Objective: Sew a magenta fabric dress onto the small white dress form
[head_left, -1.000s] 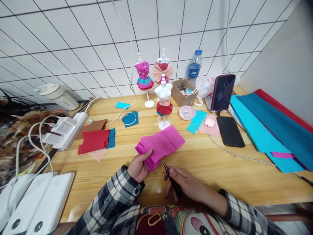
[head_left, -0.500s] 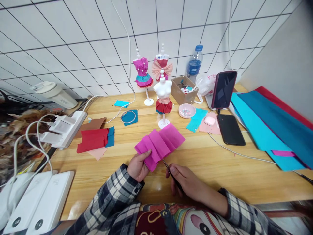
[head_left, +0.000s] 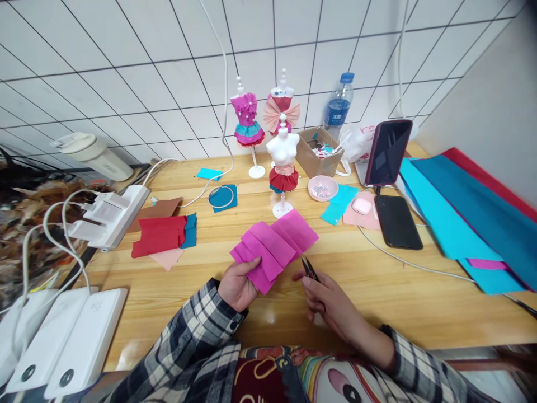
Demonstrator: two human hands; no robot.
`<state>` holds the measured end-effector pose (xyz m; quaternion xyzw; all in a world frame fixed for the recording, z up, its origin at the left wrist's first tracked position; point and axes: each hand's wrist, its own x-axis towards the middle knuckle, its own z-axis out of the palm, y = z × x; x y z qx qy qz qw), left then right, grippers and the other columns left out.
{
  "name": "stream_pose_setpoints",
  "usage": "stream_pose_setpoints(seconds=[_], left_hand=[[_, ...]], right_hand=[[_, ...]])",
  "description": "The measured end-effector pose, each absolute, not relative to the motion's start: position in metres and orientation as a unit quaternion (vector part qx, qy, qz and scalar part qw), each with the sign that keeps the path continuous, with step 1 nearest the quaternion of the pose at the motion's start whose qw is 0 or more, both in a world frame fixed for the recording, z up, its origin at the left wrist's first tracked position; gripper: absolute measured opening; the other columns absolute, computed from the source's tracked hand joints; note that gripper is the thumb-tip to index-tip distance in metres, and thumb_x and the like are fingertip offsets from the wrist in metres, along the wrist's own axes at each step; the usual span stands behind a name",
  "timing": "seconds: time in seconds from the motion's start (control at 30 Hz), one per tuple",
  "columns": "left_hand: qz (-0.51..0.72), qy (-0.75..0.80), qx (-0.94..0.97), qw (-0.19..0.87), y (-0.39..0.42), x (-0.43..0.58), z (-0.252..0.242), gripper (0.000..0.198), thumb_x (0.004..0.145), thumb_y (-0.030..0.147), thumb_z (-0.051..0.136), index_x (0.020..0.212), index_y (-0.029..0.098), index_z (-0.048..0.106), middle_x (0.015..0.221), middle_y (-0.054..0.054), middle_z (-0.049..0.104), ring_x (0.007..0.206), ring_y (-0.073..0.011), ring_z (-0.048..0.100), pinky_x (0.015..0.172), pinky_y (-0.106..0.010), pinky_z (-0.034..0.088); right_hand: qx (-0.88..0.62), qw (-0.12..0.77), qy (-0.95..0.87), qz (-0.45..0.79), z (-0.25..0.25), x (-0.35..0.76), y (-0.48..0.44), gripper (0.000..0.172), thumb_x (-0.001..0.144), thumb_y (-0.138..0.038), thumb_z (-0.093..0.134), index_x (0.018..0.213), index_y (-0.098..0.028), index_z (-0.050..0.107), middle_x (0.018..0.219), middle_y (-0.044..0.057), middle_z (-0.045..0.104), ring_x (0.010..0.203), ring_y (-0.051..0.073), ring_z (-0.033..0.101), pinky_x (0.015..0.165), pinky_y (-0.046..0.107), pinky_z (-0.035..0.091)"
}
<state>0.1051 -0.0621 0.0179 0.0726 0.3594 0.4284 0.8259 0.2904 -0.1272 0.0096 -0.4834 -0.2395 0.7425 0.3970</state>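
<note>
Left hand (head_left: 239, 284) pinches folded magenta sheet (head_left: 274, 246), inward of front edge of table (head_left: 212, 232); long axis slants right, toward back edge. Right hand (head_left: 333, 299), fingers curled, grips dark snips (head_left: 311, 271), tips toward back edge.

Sheet (head_left: 272, 246) bfr nearest mannequin (head_left: 282, 148), bowl (head_left: 322, 198) R (box (head_left: 321, 165) bhnd)

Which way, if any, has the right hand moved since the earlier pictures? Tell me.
Yes: the right hand has moved rightward, closer to the flat phone.
</note>
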Motion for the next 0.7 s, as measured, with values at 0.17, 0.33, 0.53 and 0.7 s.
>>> stream_pose_setpoints(seconds=[0.17, 0.33, 0.53, 0.7], left_hand=[[0.399, 0.374, 0.117, 0.829, -0.074, 0.115, 0.012, 0.043, 0.081, 0.004, 0.06, 0.124, 0.008, 0.058, 0.108, -0.015, 0.073, 0.101, -0.0264, 0.069, 0.1, -0.041, 0.049], [0.394, 0.427, 0.139, 0.802, -0.078, 0.12, 0.007, 0.029, 0.079, 0.011, 0.068, 0.108, 0.009, 0.067, 0.104, -0.013, 0.074, 0.096, -0.0249, 0.07, 0.093, -0.038, 0.053], [0.377, 0.387, 0.202, 0.817, -0.075, 0.122, 0.015, 0.03, 0.077, 0.02, 0.075, 0.104, 0.011, 0.069, 0.098, -0.011, 0.075, 0.087, -0.0203, 0.07, 0.079, -0.028, 0.054], [0.401, 0.425, 0.177, 0.792, -0.072, 0.116, 0.017, 0.024, 0.077, 0.017, 0.074, 0.099, 0.012, 0.069, 0.088, -0.008, 0.075, 0.072, -0.0162, 0.069, 0.07, -0.025, 0.056]], right_hand=[[-0.558, 0.489, -0.225, 0.631, 0.009, 0.277, -0.11, 0.042, 0.067, -0.052, 0.075, 0.079, -0.02, 0.049, 0.051, -0.011, 0.032, 0.043, 0.007, 0.03, 0.038, 0.021, 0.039], [-0.593, 0.521, -0.249, 0.561, -0.004, 0.275, -0.104, 0.04, 0.072, -0.049, 0.073, 0.068, -0.02, 0.045, 0.052, -0.009, 0.04, 0.045, 0.008, 0.04, 0.042, 0.022, 0.04], [-0.588, 0.518, -0.261, 0.565, -0.008, 0.269, -0.107, 0.04, 0.072, -0.048, 0.074, 0.068, -0.021, 0.045, 0.054, -0.009, 0.04, 0.044, 0.008, 0.042, 0.042, 0.022, 0.041], [-0.558, 0.506, -0.278, 0.596, -0.006, 0.267, -0.107, 0.037, 0.075, -0.05, 0.07, 0.073, -0.02, 0.048, 0.056, -0.009, 0.038, 0.044, 0.008, 0.041, 0.041, 0.022, 0.043]])
